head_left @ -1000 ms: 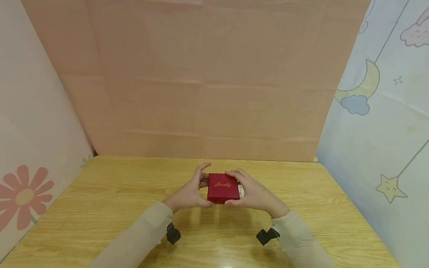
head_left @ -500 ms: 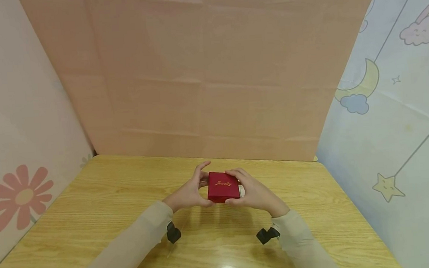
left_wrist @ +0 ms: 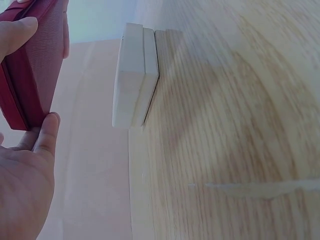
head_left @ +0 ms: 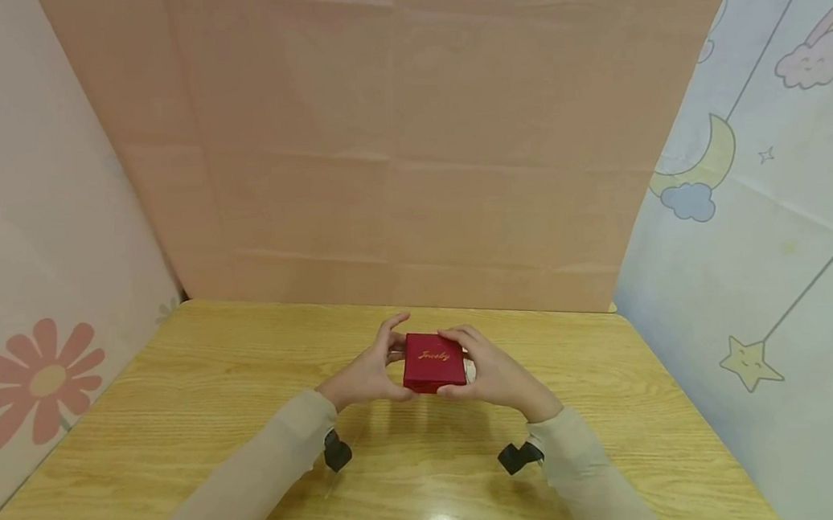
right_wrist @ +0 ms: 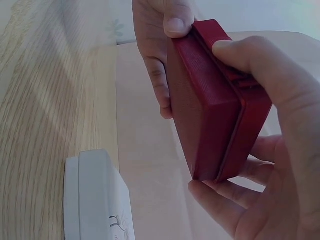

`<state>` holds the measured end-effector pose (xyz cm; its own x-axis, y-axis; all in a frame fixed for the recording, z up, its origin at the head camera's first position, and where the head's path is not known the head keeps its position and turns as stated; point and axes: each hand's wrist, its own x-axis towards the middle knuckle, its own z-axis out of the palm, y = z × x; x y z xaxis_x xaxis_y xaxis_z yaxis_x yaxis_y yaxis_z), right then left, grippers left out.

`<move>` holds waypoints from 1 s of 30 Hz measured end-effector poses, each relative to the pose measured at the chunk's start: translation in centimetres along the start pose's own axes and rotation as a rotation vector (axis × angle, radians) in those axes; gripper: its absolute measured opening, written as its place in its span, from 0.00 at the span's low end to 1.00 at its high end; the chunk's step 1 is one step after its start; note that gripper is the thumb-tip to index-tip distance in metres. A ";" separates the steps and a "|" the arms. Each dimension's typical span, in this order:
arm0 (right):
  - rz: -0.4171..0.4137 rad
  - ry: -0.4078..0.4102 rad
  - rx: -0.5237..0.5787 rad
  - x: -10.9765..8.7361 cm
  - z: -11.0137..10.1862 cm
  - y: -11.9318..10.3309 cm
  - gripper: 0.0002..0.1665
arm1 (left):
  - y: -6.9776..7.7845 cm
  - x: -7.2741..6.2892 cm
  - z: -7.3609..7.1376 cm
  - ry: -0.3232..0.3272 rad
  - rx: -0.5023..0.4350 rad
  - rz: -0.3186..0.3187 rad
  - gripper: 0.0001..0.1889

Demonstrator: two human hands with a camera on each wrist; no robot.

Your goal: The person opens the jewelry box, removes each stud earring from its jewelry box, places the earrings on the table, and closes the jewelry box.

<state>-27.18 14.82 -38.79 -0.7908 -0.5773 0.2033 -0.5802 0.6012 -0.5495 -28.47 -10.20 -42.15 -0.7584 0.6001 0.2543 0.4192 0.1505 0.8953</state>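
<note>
A red jewelry box (head_left: 433, 362), with gold "Jewelry" lettering on its lid, is held up over the table by both hands. My left hand (head_left: 368, 374) grips its left side, the thumb at the near corner and one finger raised off it. At the right side my right hand (head_left: 493, 374) holds it between thumb and fingers. In the right wrist view the red box (right_wrist: 215, 105) appears closed, with a seam running round it. Below it on the table lies a white box (left_wrist: 132, 82), mostly hidden behind the right hand in the head view.
The wooden table (head_left: 235, 369) reaches back to a plain pinkish panel (head_left: 380, 150). Patterned panels stand at left and right, one with a flower (head_left: 44, 383), the other with a moon and star (head_left: 750, 361). Black wrist mounts (head_left: 337, 451) hang below both wrists.
</note>
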 end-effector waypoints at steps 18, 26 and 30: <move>-0.010 -0.011 0.101 0.2 -0.1 0.0 0.50 | 0.1 0.1 0.0 0.016 -0.053 -0.032 0.61; -0.015 -0.004 0.082 0.2 -0.1 0.0 0.50 | 0.3 0.1 0.0 0.012 -0.055 -0.026 0.61; -0.021 -0.003 0.081 0.2 -0.1 0.0 0.50 | 0.3 0.0 0.0 0.008 -0.054 -0.019 0.62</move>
<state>-27.39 14.80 -38.67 -0.7779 -0.5912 0.2129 -0.5788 0.5424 -0.6089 -28.39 -10.17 -41.90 -0.7698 0.5914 0.2399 0.3774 0.1186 0.9184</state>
